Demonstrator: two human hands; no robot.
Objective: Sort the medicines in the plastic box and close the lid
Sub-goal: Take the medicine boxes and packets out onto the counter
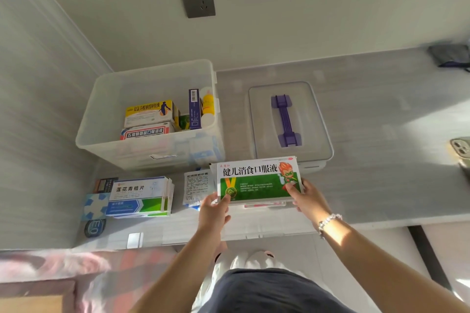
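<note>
Grey counter (356, 114) against the wall. Open plastic box (106, 119) at back left, some medicines inside; lid (315, 119) flat beside it on the right. Green-and-white medicine carton (256, 178) in front of both, my left hand (215, 208) and right hand (305, 198) pinching its near corners.

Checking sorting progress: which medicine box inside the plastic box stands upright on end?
The blue medicine box, beside the yellow bottle in the plastic box; the other boxes there lie flat, stacked.
</note>
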